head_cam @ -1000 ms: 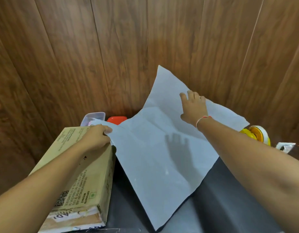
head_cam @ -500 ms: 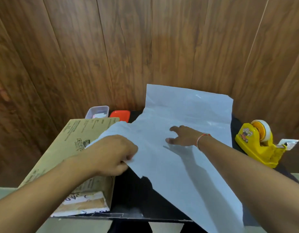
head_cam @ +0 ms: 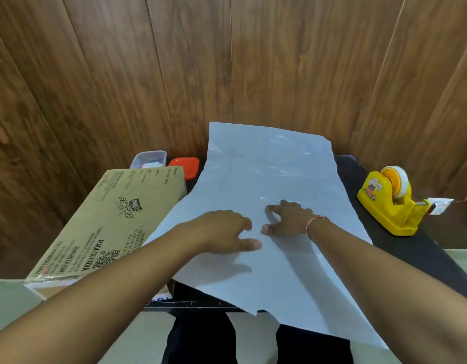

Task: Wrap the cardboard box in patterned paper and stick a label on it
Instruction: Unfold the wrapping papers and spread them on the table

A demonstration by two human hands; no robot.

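A large sheet of paper (head_cam: pixel 266 179), plain pale grey side up, lies spread over the black table (head_cam: pixel 400 245); its far end leans up the wooden wall and its near end hangs over the table's front edge. Both hands rest palm down on the middle of the sheet: my left hand (head_cam: pixel 224 232) and my right hand (head_cam: pixel 287 218), fingers spread and almost touching each other. The printed cardboard box (head_cam: pixel 109 222) lies flat at the left, its right edge under the paper's left edge.
A yellow tape dispenser (head_cam: pixel 389 203) stands at the right of the table. A clear plastic container (head_cam: pixel 148 158) and a red lid (head_cam: pixel 183 166) sit behind the box against the wood-panelled wall (head_cam: pixel 227 61).
The sheet has been laid flat on the table. My left hand let go of the paper's corner near the box and moved right onto the sheet. My right hand came down toward me.
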